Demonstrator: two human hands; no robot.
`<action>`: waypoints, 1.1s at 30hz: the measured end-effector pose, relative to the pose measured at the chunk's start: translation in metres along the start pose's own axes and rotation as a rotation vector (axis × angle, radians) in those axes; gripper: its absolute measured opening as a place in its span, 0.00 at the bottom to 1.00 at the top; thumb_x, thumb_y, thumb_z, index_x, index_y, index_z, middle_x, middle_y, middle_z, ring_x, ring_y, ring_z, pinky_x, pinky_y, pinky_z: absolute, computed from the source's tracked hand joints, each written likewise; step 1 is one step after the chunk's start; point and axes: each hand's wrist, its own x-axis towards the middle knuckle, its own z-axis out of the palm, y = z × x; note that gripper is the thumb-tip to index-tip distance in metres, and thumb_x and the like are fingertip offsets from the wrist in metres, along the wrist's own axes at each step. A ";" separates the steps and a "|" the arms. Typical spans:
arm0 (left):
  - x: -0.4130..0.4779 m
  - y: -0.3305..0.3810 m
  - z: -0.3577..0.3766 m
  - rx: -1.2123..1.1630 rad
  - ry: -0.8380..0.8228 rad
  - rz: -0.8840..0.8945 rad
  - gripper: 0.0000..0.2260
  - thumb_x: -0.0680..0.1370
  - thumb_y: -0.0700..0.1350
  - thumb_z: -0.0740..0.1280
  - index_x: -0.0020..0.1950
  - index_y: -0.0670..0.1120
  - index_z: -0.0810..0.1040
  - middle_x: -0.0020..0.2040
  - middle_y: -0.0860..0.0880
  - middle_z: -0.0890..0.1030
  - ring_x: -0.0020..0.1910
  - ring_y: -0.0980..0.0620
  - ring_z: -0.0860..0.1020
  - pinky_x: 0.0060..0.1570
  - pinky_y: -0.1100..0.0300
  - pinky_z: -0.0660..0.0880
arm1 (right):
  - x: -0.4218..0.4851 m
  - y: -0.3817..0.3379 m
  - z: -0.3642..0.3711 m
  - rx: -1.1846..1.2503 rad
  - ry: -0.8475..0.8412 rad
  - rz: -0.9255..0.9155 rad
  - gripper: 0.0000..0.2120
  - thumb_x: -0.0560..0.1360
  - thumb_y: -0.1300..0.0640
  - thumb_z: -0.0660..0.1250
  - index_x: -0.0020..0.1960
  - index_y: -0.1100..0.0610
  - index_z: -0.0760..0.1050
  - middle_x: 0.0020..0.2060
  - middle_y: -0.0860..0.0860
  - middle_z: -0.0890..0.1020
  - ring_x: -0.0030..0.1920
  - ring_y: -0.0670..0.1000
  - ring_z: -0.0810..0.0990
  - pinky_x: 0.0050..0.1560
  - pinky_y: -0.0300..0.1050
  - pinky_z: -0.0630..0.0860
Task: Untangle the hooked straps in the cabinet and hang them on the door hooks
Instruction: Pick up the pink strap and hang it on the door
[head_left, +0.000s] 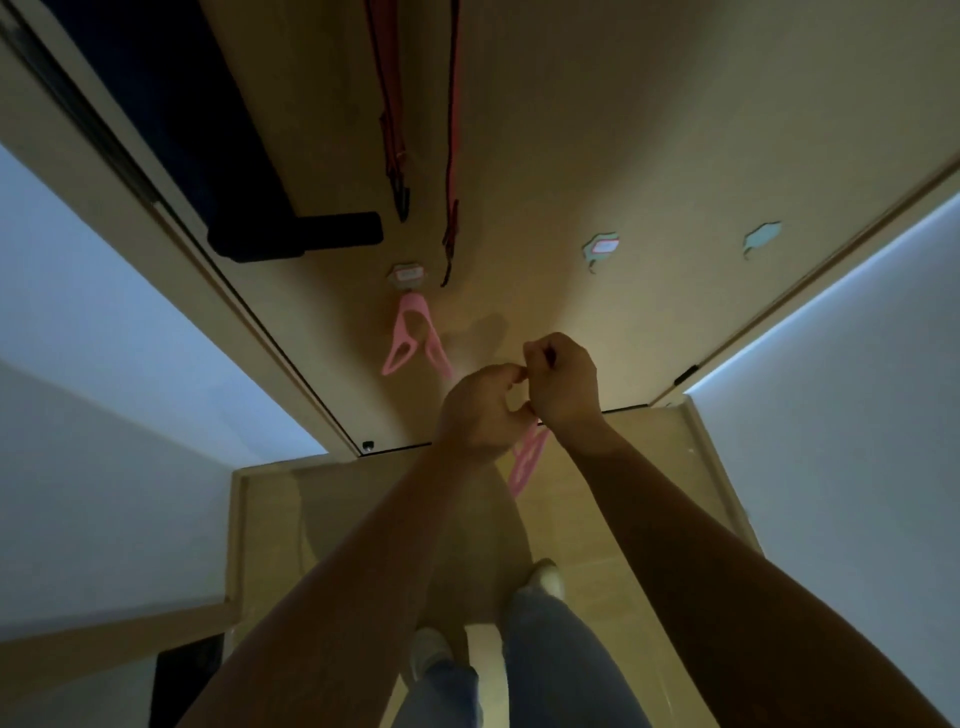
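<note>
A pink strap dangles below my two hands in front of the wooden door. My left hand and my right hand are close together with curled fingers, both pinching the strap's top end. Another pink strap hangs on a door hook to the left. Two more stick-on hooks on the door carry nothing. Higher up hang two red-and-black straps.
A dark block juts from the cabinet edge at the upper left. Pale walls flank the door on both sides. Below, my legs and feet stand on a wooden floor.
</note>
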 end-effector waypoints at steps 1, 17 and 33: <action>0.002 0.009 0.002 0.001 -0.036 0.008 0.13 0.72 0.42 0.69 0.54 0.39 0.77 0.52 0.42 0.82 0.52 0.44 0.79 0.46 0.59 0.71 | 0.003 0.001 -0.007 0.022 0.007 0.015 0.11 0.77 0.60 0.59 0.41 0.68 0.73 0.34 0.56 0.76 0.37 0.53 0.73 0.32 0.39 0.63; 0.112 0.095 0.041 0.199 0.078 -0.058 0.06 0.72 0.40 0.64 0.48 0.43 0.77 0.44 0.44 0.83 0.44 0.44 0.79 0.42 0.58 0.72 | 0.096 0.043 -0.114 0.018 -0.217 -0.272 0.10 0.65 0.52 0.69 0.37 0.50 0.67 0.41 0.50 0.69 0.37 0.45 0.68 0.34 0.31 0.66; 0.186 0.065 0.081 0.457 0.257 -0.286 0.10 0.78 0.49 0.61 0.54 0.50 0.80 0.53 0.48 0.81 0.52 0.47 0.78 0.47 0.59 0.72 | 0.194 0.082 -0.094 -0.504 -0.238 -0.470 0.09 0.77 0.60 0.61 0.47 0.63 0.79 0.46 0.58 0.80 0.49 0.58 0.77 0.45 0.52 0.76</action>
